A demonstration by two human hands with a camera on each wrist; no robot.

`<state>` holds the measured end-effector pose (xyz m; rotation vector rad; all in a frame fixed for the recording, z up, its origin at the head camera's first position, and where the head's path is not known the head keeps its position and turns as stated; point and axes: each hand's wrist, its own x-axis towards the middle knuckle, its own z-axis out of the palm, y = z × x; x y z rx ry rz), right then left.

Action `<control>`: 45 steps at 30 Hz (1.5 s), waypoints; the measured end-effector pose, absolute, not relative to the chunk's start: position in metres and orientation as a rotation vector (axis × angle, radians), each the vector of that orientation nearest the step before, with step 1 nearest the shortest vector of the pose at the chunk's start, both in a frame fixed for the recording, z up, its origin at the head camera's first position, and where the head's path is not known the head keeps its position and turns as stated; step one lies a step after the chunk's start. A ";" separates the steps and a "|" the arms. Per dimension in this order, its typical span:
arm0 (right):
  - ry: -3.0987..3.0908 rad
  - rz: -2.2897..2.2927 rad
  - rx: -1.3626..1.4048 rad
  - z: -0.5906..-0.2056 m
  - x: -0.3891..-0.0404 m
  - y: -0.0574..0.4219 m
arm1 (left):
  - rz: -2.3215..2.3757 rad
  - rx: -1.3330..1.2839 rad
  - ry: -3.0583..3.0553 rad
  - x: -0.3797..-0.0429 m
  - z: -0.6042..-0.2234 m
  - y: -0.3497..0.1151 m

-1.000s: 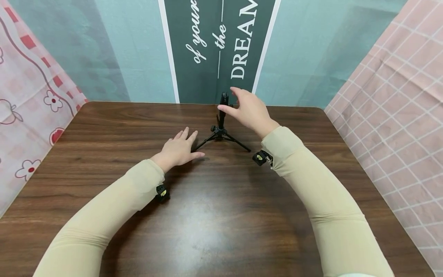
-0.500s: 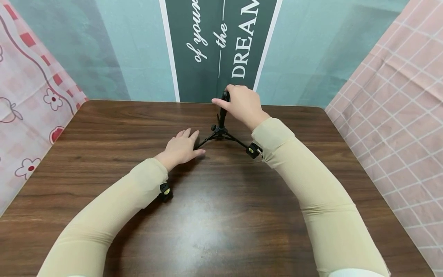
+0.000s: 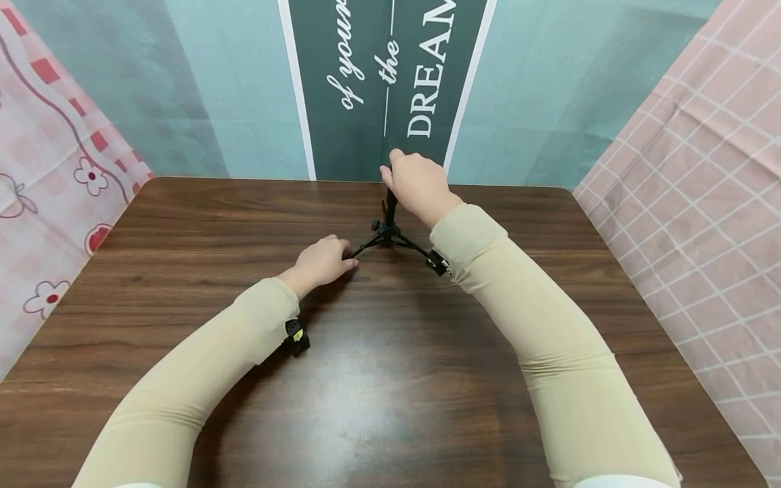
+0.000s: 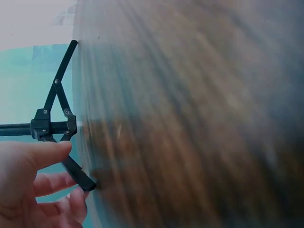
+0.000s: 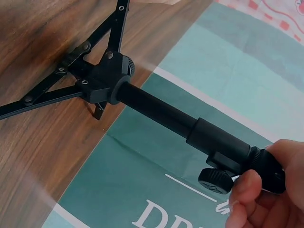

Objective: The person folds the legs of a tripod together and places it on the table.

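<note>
A small black tabletop tripod (image 3: 387, 232) stands upright on its spread legs near the table's far edge. My right hand (image 3: 419, 184) grips the head at its top, the fingers hiding much of it in the head view. A ridged knob (image 5: 216, 181) sticks out beside those fingertips in the right wrist view, below a thicker collar on the centre column (image 5: 156, 111). Low on the left, my left hand (image 3: 322, 261) holds the end of one leg (image 4: 76, 173) between thumb and curled fingers.
The dark wooden table (image 3: 366, 379) reaches back to a teal wall cloth (image 3: 537, 95) with white lettering. Pink patterned cloths hang at the left and right sides. Each wrist carries a small black camera, the right one (image 3: 437, 263) overlapping a tripod leg.
My right hand has come left onto the tripod's top and closed around it. The left hand's spread fingers have curled in around the leg. The tripod has stayed in place.
</note>
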<state>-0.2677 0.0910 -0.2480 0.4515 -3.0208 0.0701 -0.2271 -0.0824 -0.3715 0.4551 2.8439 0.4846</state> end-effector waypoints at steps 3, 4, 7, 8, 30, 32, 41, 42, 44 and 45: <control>-3.022 0.093 0.441 -0.248 -0.268 0.088 | 0.583 0.455 2.811 -0.229 -0.373 -0.082; -3.021 0.106 0.437 -0.248 -0.268 0.088 | 0.610 0.462 2.803 -0.230 -0.373 -0.083; -3.024 0.144 0.439 -0.248 -0.268 0.086 | 0.688 0.470 2.753 -0.233 -0.375 -0.084; -3.024 0.153 0.441 -0.249 -0.268 0.085 | 0.709 0.470 2.730 -0.234 -0.376 -0.085; -2.957 0.215 0.442 -0.258 -0.268 0.082 | 1.625 -0.062 1.984 -0.242 -0.390 -0.080; -2.958 0.217 0.442 -0.257 -0.267 0.083 | 1.655 -0.090 2.003 -0.240 -0.392 -0.078; -2.940 0.276 0.445 -0.254 -0.265 0.089 | 1.710 -0.098 2.115 -0.237 -0.395 -0.071; -2.939 0.283 0.445 -0.254 -0.265 0.090 | 1.708 -0.094 2.129 -0.237 -0.395 -0.071; -2.938 0.294 0.446 -0.254 -0.265 0.091 | 1.700 -0.079 2.153 -0.237 -0.396 -0.070; -2.937 0.298 0.445 -0.254 -0.265 0.091 | 1.696 -0.073 2.164 -0.237 -0.396 -0.070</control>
